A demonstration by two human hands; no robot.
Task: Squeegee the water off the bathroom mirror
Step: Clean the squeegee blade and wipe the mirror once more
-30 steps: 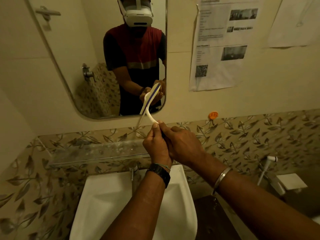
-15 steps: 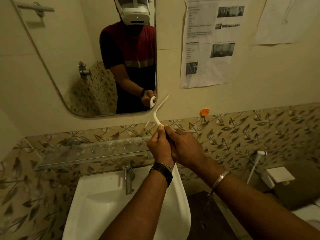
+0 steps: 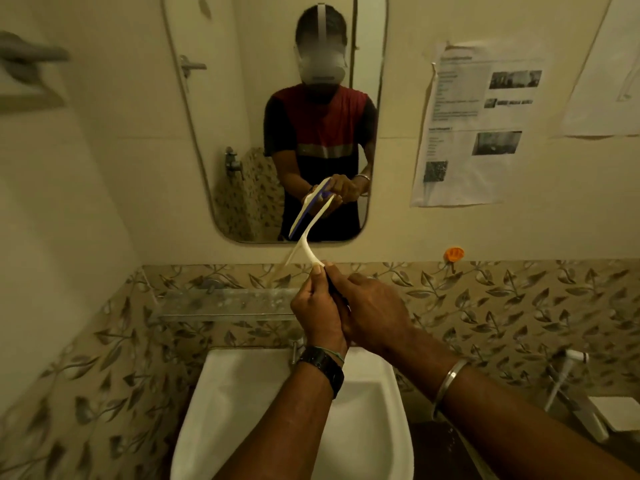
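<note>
Left hand (image 3: 320, 318) and right hand (image 3: 375, 315) both clasp the curved white squeegee (image 3: 305, 245); glossy round-cornered mirror (image 3: 249, 109) behind.

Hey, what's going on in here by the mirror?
A person stands at the sink holding a white squeegee by its handle, left hand and right hand both wrapped around it. Its blade is up by the bottom edge of the mirror; whether it touches the glass can't be told.

The squeegee (image 3: 306, 247) handle is buried between left grip (image 3: 317, 317) and right grip (image 3: 375, 315); notice (image 3: 474, 133) print too blurred to read; sink (image 3: 235, 393) cut off below.
</note>
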